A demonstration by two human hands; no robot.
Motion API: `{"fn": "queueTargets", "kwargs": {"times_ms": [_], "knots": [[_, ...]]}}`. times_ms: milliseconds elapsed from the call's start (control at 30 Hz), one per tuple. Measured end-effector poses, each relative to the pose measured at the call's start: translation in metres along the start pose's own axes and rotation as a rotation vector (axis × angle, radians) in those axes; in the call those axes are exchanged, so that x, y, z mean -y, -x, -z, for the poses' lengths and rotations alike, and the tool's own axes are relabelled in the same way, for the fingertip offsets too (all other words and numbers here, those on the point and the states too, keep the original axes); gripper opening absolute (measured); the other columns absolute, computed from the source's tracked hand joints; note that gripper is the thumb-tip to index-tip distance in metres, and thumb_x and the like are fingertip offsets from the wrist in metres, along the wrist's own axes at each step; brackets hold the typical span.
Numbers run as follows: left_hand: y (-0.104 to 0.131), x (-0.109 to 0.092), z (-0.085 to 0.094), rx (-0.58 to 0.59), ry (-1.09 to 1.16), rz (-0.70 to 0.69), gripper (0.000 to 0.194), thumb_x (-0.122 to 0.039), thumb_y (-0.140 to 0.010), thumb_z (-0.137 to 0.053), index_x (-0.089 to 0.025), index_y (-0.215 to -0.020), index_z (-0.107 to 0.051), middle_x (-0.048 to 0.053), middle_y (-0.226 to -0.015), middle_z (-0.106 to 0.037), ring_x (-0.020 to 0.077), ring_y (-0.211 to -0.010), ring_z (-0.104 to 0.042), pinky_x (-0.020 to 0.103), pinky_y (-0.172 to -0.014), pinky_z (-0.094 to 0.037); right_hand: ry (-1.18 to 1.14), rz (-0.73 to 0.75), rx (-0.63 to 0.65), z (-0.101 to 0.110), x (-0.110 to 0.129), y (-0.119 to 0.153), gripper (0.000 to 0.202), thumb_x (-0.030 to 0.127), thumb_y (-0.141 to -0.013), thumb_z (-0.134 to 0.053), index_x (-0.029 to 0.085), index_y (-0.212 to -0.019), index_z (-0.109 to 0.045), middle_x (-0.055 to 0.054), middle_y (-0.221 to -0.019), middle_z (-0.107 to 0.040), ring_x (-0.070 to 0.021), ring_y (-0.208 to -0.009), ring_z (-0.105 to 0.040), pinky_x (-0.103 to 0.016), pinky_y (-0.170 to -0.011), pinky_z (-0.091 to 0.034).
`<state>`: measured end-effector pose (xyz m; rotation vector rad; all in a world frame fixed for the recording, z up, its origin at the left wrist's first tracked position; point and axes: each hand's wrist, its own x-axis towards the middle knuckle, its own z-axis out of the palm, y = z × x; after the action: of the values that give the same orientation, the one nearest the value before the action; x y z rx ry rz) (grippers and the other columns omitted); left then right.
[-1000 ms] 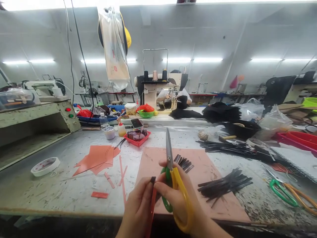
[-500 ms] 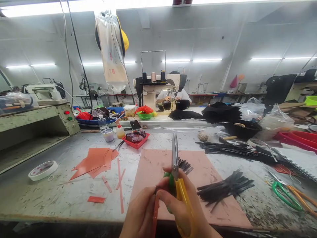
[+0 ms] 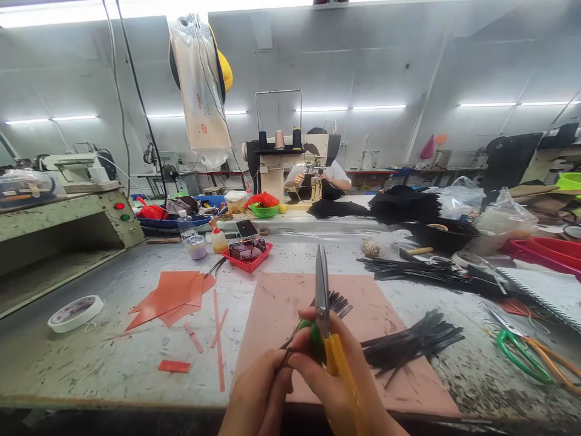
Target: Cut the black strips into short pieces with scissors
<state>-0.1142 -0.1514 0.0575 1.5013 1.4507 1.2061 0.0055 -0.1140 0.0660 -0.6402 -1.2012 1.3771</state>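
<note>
Scissors (image 3: 322, 290) with yellow and green handles rest in my right hand (image 3: 333, 387), blades pointing up and nearly together. My right thumb and fingers also pinch a thin dark strip (image 3: 287, 357). My left hand (image 3: 258, 387) grips the same strip beside them, the two hands almost touching. Both hands are over the front of a pink sheet (image 3: 272, 303). Behind the scissors lies a small bunch of black strips (image 3: 339, 303). A larger bundle of black strips (image 3: 417, 342) sits on the sheet's right side.
Orange pieces (image 3: 177, 297), narrow pink strips (image 3: 219, 351) and a tape roll (image 3: 76, 313) lie left. A red tray (image 3: 247, 263) holds a phone. Green-and-orange scissors (image 3: 521, 357) lie right. A person (image 3: 336, 175) sits behind the sewing machine (image 3: 276, 163).
The red strip that showed between my hands is no longer visible; a thin dark strip shows at my fingertips. My left hand has turned slightly. The view has shifted a little.
</note>
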Motion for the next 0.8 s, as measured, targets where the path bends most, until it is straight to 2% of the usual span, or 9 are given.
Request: {"fn": "queueTargets", "kwargs": {"times_ms": [133,467,567,633,700,800], "knots": [[0.000,-0.001,0.000,-0.001,-0.003,0.012,0.033,-0.047,-0.080,-0.049,-0.025,-0.095,-0.067,0.005,-0.091,-0.069,0.0187,-0.065,-0.054,0.026,-0.067,-0.046,-0.023,-0.018,-0.001,-0.001,0.001,0.000,0.036,0.028,-0.068,-0.071,0.023,-0.099,-0.053,0.002,-0.068,-0.060,-0.0125,-0.054,-0.057,-0.026,-0.052,-0.050],[0.000,-0.001,-0.001,-0.042,-0.036,0.039,0.034,-0.054,-0.076,-0.050,-0.024,-0.077,-0.065,0.004,-0.066,-0.061,0.0205,-0.062,-0.052,0.027,-0.062,-0.044,0.037,0.029,0.016,0.001,-0.002,0.001,0.034,0.027,-0.071,-0.067,0.023,-0.101,-0.053,0.002,-0.069,-0.058,-0.0125,-0.055,-0.056,-0.026,-0.053,-0.050],[0.000,-0.004,-0.002,0.018,0.043,0.096,0.040,-0.058,-0.078,-0.047,-0.021,-0.073,-0.060,0.000,-0.058,-0.051,0.0158,-0.055,-0.047,0.024,-0.054,-0.038,0.179,0.128,0.028,0.004,-0.006,0.000,0.031,0.022,-0.073,-0.062,0.024,-0.102,-0.053,0.002,-0.070,-0.058,-0.0124,-0.057,-0.056,-0.025,-0.055,-0.049],[0.000,-0.006,-0.002,0.092,0.168,0.181,0.041,-0.058,-0.078,-0.047,-0.019,-0.073,-0.056,-0.004,-0.053,-0.041,0.0110,-0.048,-0.037,0.022,-0.047,-0.030,0.300,0.183,0.037,0.006,-0.006,-0.001,0.033,0.017,-0.070,-0.062,0.025,-0.101,-0.054,0.002,-0.071,-0.059,-0.0123,-0.059,-0.055,-0.025,-0.057,-0.047],[0.000,-0.006,0.000,0.153,0.292,0.261,0.039,-0.057,-0.078,-0.049,-0.018,-0.073,-0.054,-0.006,-0.053,-0.034,0.0080,-0.046,-0.027,0.021,-0.043,-0.021,0.279,0.120,0.083,0.009,-0.004,-0.002,0.035,0.015,-0.069,-0.062,0.025,-0.101,-0.055,0.003,-0.071,-0.059,-0.0121,-0.060,-0.055,-0.025,-0.058,-0.046],[0.002,-0.005,0.003,0.207,0.360,0.294,0.039,-0.057,-0.076,-0.053,-0.018,-0.072,-0.054,-0.006,-0.053,-0.031,0.0072,-0.047,-0.023,0.021,-0.043,-0.015,0.028,-0.118,0.202,0.014,0.002,-0.005,0.037,0.017,-0.069,-0.062,0.025,-0.103,-0.052,0.004,-0.070,-0.057,-0.0117,-0.059,-0.056,-0.024,-0.055,-0.045]]}}
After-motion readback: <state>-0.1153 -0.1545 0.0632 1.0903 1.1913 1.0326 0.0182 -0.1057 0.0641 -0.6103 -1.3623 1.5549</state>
